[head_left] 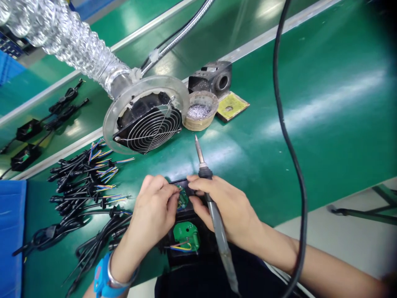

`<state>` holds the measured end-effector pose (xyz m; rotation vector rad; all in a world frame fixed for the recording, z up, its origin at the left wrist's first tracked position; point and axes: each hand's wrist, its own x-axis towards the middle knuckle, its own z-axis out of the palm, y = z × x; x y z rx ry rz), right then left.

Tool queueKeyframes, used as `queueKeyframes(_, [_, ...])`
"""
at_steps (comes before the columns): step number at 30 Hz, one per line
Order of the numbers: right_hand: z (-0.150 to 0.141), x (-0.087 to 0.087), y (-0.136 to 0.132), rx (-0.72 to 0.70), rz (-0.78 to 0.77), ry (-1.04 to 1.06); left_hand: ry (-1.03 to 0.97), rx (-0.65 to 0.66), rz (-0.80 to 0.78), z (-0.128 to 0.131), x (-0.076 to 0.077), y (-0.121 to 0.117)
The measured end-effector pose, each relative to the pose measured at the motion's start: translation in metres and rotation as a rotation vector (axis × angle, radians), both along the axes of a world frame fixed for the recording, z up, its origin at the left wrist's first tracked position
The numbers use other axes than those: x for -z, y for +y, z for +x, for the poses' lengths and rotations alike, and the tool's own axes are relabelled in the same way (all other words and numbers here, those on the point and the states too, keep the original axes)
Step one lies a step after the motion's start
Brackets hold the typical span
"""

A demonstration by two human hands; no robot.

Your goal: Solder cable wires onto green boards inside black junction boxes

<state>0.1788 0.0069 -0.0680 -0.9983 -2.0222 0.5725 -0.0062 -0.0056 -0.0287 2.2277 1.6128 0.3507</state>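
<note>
My right hand [232, 203] has a soldering iron [219, 227] tucked between its fingers, the metal tip pointing up and away from me. Its fingertips rest by the edge of a black housing [187, 212] with a green circuit board [182, 198] inside. Over the left side of that board, my left hand [155, 203] has thumb and forefinger pinched together; what lies between them is too small to make out. Closer to me, a second green circuit board [187, 232] sits in a black housing, with red, yellow and blue wires at its lower edge.
A fume extractor fan [151, 130] hangs ahead on a foil duct [71, 47]. Beyond the iron's tip stand a solder pot [200, 111], a yellow sponge [234, 105] and an iron holder [214, 78]. Black cables [83, 178] are heaped at left. The iron's cord [287, 136] loops at right.
</note>
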Motion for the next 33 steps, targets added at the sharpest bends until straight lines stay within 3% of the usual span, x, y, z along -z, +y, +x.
queueKeyframes(7, [0.001, 0.005, 0.010, -0.037, 0.110, -0.003, 0.242, 0.036, -0.031, 0.006, -0.008, 0.007])
queueKeyframes(19, [0.005, 0.005, 0.012, -0.044, 0.068, 0.053, 0.311, -0.013, -0.013, 0.006, -0.005, 0.012])
queueKeyframes(25, [0.032, -0.019, 0.006, -0.016, 0.006, 0.125, 0.243, -0.047, -0.002, 0.003, 0.000, 0.010])
queueKeyframes(29, [0.050, -0.039, -0.005, -0.080, -0.064, 0.147, 0.204, -0.052, 0.016, 0.003, 0.002, 0.008])
queueKeyframes(33, [0.045, -0.034, -0.007, -0.088, -0.108, 0.205, 0.166, -0.052, 0.032, 0.002, 0.004, 0.007])
